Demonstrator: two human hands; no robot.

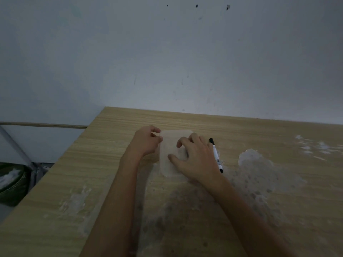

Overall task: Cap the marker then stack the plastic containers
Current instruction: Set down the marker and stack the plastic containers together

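A translucent plastic container (169,143) rests on the wooden table (111,164) in the middle of the view. My left hand (146,140) grips its left far corner with fingers curled on the rim. My right hand (194,156) lies on top of it, fingers pressing on its upper face. Whether one or more containers lie under my hands I cannot tell. A white marker (216,155) with a black cap on its far end lies on the table just right of my right hand, apart from it.
White scuffed patches (258,169) mark the tabletop to the right and toward me. The table's left edge drops off beside a dark green object (13,182) on the floor. A grey wall (185,62) rises directly behind the table.
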